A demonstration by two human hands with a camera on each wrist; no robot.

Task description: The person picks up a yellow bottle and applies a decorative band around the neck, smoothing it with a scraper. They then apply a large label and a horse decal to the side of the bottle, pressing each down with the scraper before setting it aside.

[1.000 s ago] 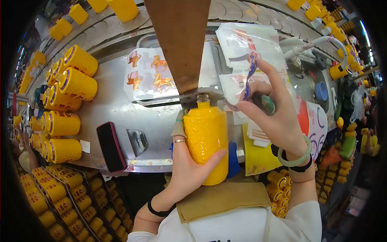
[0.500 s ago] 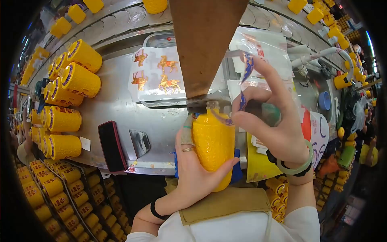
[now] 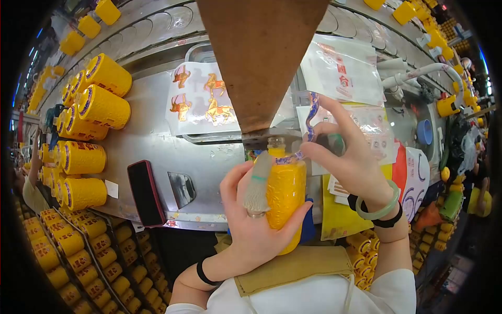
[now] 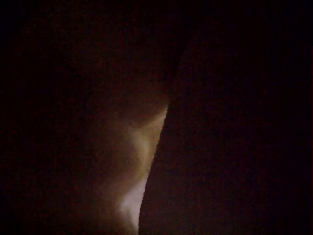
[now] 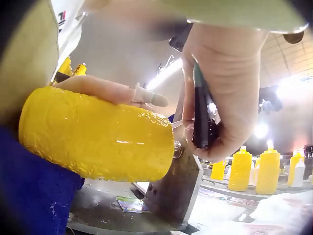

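A yellow embossed bottle [image 3: 285, 196] with a clear neck leans against the brown apron, gripped by my left hand [image 3: 251, 235]. One left finger wears a pale cloth finger cot [image 3: 256, 191]. My right hand [image 3: 353, 162] pinches a curved clear decal strip with a blue-purple pattern [image 3: 312, 116]. The strip's lower end lies at the bottle's shoulder, just under the neck. Tucked in the same right hand is a flat dark piece with a green edge [image 5: 203, 117]; I cannot tell what it is. The left wrist view is nearly black.
A brown upright board [image 3: 259, 63] stands just beyond the bottle. Horse decals [image 3: 217, 110] lie on a tray, with a phone [image 3: 145, 192] nearer me. Yellow bottles [image 3: 107, 107] line the left side. Decal sheets [image 3: 340, 68] and a blue cup [image 3: 424, 132] are at right.
The strip's lower end has come down across the bottle's shoulder. My left fingers have shifted on the bottle, bringing the finger cot to its front side. The bottle has moved slightly right in view.
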